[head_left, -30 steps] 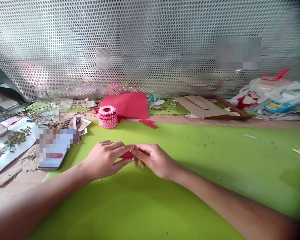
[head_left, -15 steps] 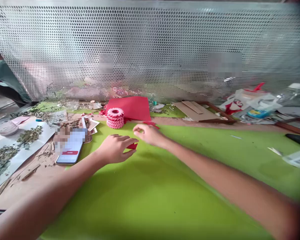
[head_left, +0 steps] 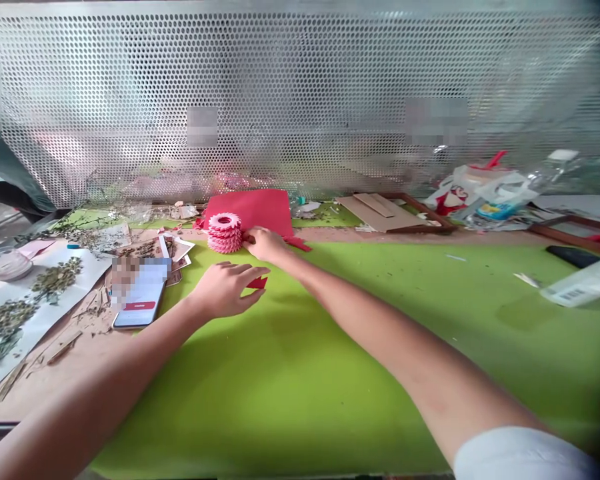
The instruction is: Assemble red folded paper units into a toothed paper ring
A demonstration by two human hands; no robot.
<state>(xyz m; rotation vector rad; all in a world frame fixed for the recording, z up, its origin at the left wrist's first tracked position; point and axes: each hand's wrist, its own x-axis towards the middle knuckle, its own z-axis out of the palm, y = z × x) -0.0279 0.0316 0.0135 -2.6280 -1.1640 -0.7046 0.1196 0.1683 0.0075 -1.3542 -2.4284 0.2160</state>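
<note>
My left hand (head_left: 230, 288) is over the green mat (head_left: 280, 373), thumb and fingers around a small red folded paper piece (head_left: 257, 283). Farther back, my right hand (head_left: 264, 244) has its fingertips bent close together at the right side of a ring-shaped stack of pink and red folded paper (head_left: 225, 233). Whatever its fingertips may hold is hidden. A red sheet (head_left: 260, 208) lies behind the stack, and loose red strips (head_left: 299, 243) lie to the right of that hand.
A phone (head_left: 143, 297) and dried plants (head_left: 10, 313) on white paper are at the left. Cardboard (head_left: 380, 215), a plastic bag (head_left: 480, 193), a clear bottle (head_left: 555, 167) and a frame (head_left: 575, 233) stand along the back right.
My right hand has moved left and away from me, reaching the side of the paper stack. My left hand still has the red piece. The view has shifted slightly.
</note>
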